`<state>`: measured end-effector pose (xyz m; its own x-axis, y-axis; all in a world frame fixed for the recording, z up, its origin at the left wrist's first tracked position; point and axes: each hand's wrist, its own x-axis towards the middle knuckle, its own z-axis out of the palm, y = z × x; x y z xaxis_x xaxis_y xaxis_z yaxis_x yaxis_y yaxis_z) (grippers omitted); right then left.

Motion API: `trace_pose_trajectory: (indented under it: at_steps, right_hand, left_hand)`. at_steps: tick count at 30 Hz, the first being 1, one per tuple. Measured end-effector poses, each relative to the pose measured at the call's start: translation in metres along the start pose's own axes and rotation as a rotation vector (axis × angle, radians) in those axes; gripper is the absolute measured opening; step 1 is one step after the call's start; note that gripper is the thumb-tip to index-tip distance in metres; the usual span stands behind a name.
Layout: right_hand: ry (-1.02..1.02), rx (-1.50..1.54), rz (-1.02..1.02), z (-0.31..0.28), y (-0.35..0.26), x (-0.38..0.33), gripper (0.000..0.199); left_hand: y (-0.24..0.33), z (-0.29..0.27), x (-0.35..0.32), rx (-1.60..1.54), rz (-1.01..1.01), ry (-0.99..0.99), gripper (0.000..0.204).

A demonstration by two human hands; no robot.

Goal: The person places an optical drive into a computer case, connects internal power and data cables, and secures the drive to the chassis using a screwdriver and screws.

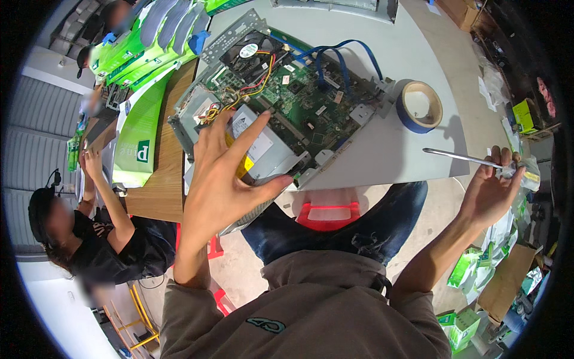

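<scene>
An opened computer chassis lies on the table, its green circuit board [329, 122] facing up. Near its far left corner sits a black cooling fan [246, 55], with red, yellow and black wires trailing from it. Blue cables [344, 51] loop over the far side. My left hand [230, 164] spreads its fingers over the silver power supply [263, 146] at the chassis's near left; whether they press on it I cannot tell. Off to the right, beyond the table edge, my right hand [491, 188] grips a screwdriver [460, 156] by its pale, see-through handle, the shaft pointing left.
A roll of blue tape [420, 107] stands right of the chassis on the grey table [412, 161]. Green paper packs [140, 131] pile up at the left. A co-worker [113, 233] sits at the left. Below the table edge is a red stool [329, 216].
</scene>
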<state>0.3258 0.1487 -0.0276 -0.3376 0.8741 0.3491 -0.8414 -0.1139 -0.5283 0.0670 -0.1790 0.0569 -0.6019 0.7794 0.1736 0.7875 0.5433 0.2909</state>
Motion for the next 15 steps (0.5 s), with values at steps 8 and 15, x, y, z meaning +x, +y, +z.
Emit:
trace_pose_trajectory:
  at_steps: [8, 15]
  right_hand:
    - [0.183, -0.081, 0.065, -0.003, 0.017, -0.032, 0.026]
    - [0.225, -0.079, 0.162, -0.031, 0.016, -0.057, 0.022]
  left_hand:
    - [-0.038, -0.015, -0.007, -0.520, -0.008, 0.022, 0.052]
    - [-0.027, -0.027, -0.005, -0.147, -0.078, 0.310, 0.054]
